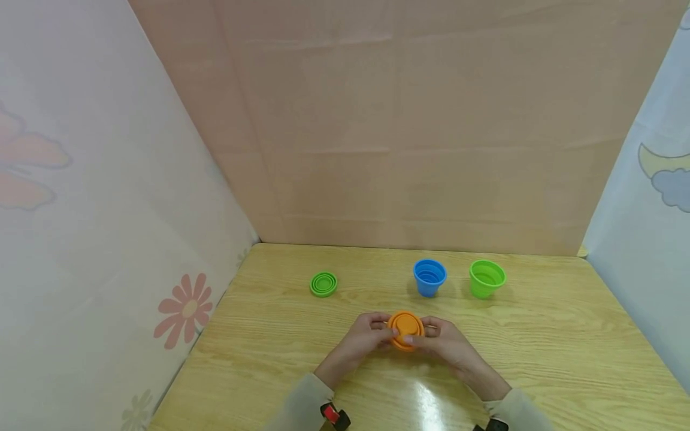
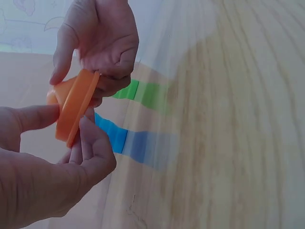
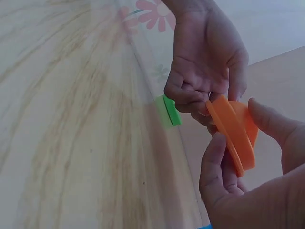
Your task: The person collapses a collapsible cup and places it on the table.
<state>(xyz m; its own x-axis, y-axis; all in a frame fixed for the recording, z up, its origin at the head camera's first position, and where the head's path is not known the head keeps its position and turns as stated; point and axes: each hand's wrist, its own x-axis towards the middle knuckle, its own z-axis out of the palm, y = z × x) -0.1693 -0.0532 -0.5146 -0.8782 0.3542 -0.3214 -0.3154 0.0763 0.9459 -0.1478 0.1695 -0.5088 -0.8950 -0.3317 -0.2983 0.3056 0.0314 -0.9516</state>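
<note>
Both hands hold an orange collapsible cup (image 1: 406,326) above the front middle of the table, mostly folded, its round base facing the person. My left hand (image 1: 366,335) pinches its left side, thumb on the base and fingers behind the rim. From the other side my right hand (image 1: 450,346) grips it the same way, the two thumbs close together. In the left wrist view the orange cup (image 2: 78,107) appears edge-on, its base bulging slightly past the wide rim. The right wrist view shows this cup (image 3: 233,131) tilted between both sets of fingers.
Behind the hands, a blue collapsible cup (image 1: 429,279) and a light green one (image 1: 486,280) stand unfolded on the wooden table (image 1: 259,359). A green cup (image 1: 323,284) lies folded flat to the left. Cloth walls border the table at the back and sides.
</note>
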